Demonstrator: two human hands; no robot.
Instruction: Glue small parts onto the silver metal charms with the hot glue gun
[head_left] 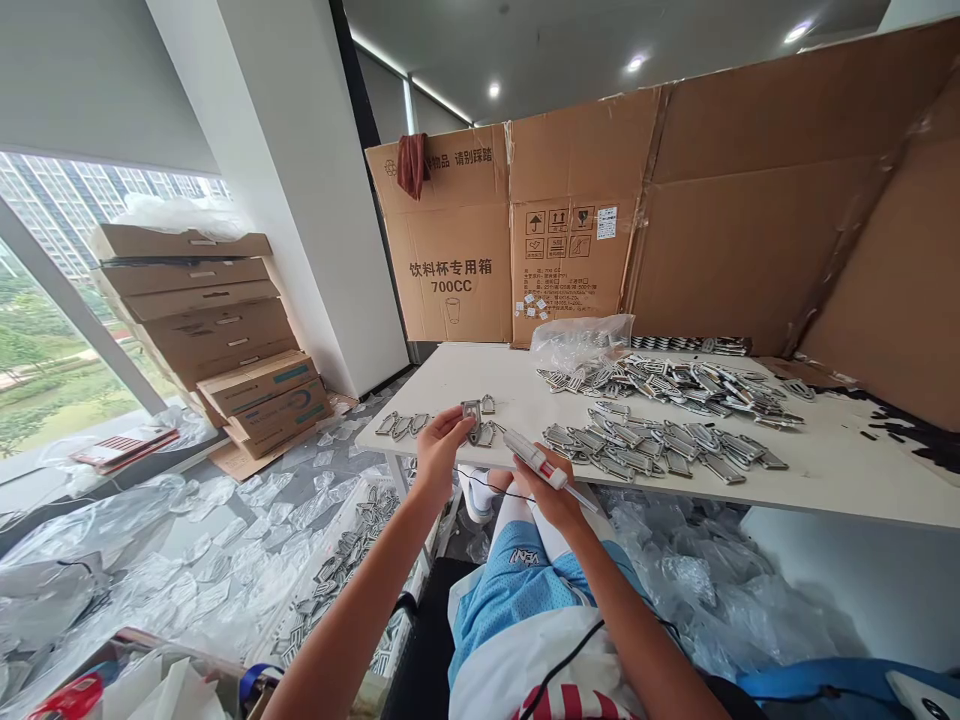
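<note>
My left hand (pixel 441 442) pinches a small silver-grey, buckle-like metal piece (pixel 472 410) above the front edge of the white table (pixel 480 370). In my right hand (pixel 553 495) is a white, syringe-like tube (pixel 534 458) with red on its barrel and a thin rod at its rear. Its tip points up and left, a little right of the piece and apart from it. A few similar pieces (pixel 403 425) lie in a row left of my left hand, and others (pixel 487 404) lie just beyond the held one.
Two heaps of metal pieces (pixel 660 447) cover the table's right side, with a clear plastic bag (pixel 581 340) behind. Tall cardboard sheets (pixel 457 240) wall the back. A crate of pieces (pixel 337 570) stands low at left. Plastic wrappers (pixel 210 540) litter the floor beside stacked boxes (pixel 217 320).
</note>
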